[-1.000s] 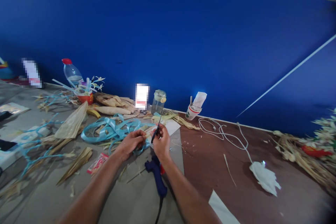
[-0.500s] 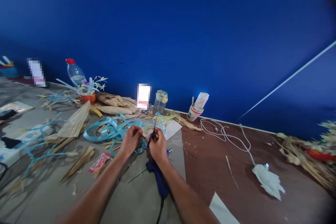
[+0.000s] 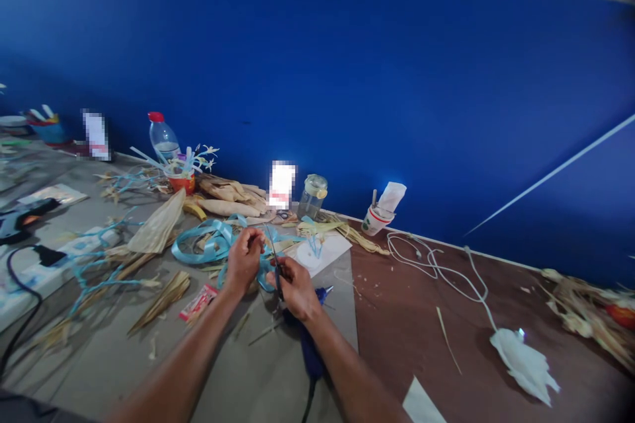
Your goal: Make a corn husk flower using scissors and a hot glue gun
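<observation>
My right hand (image 3: 294, 287) is closed round the dark handles of a pair of scissors (image 3: 276, 263), whose blades point up and away. Just left of the blades, my left hand (image 3: 244, 261) pinches its fingers together; what is in them is too small to make out. Beneath my right wrist lies a dark blue glue gun (image 3: 311, 353), its tip showing past the wrist. Shiny light-blue ribbon (image 3: 203, 244) is heaped behind and left of my left hand. A white sheet of paper (image 3: 330, 256) lies beyond my right hand.
Dried husks (image 3: 231, 195), a glass jar (image 3: 312, 197) and a paper cup (image 3: 377, 219) stand along the blue partition (image 3: 347, 79). At left are a power strip (image 3: 64, 271) and blue-wrapped stems (image 3: 106, 281). A white cable (image 3: 436, 264) and crumpled tissue (image 3: 523, 360) lie at right.
The view has shifted slightly, so the table things appear farther right. My hands have moved a little apart, and the scissors have tilted so their tips lean left.
</observation>
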The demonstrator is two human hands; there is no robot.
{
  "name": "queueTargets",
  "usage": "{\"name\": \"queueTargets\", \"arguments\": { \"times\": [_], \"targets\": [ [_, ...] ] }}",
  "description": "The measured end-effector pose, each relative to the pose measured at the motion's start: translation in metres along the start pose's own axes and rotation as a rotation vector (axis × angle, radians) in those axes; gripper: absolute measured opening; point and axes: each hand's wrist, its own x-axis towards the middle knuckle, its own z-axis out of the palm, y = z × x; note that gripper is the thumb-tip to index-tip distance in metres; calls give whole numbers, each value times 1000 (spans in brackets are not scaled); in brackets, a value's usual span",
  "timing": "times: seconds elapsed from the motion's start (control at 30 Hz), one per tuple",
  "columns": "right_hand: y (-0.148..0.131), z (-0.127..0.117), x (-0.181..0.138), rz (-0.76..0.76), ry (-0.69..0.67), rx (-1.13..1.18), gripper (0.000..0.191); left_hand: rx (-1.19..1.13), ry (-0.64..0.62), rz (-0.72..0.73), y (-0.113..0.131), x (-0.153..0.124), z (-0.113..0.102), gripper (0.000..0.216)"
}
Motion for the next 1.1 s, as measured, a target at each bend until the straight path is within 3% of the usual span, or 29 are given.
{"name": "queueTargets", "arguments": {
  "times": [0.33, 0.77, 1.1],
  "targets": [
    [-4, -1, 0, 62, -25, 7, 29, 13, -15, 20, 0, 0, 0, 7],
    [8, 0, 4, 43, -46, 62, 29, -27, 33, -57, -10, 3, 1, 7],
    [2, -1, 2, 42, -53, 23, 27, 4, 35, -30, -13, 3, -2, 11]
  ]
}}
